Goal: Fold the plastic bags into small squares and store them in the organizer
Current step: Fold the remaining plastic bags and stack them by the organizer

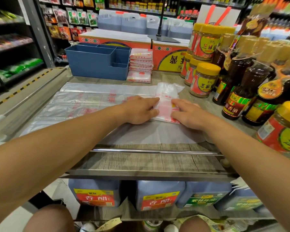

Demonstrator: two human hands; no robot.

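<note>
A partly folded clear plastic bag with red print (165,104) lies on the wooden counter (141,161). My left hand (140,109) presses its left side with flat fingers. My right hand (187,113) presses the right side, fingers also flat. The bag's loose handles stick up just beyond my fingertips. Flat unfolded bags (84,104) lie spread to the left, under my left forearm. A blue organizer (97,64) with several compartments stands at the back. Next to it on the right is a stack of folded bags (141,66).
Jars with yellow lids (203,79) and dark sauce bottles (243,87) crowd the counter's right side. Orange cartons (167,54) stand behind the organizer. A metal rail (154,151) runs along the counter's front edge. Large jugs (159,195) sit on the shelf below.
</note>
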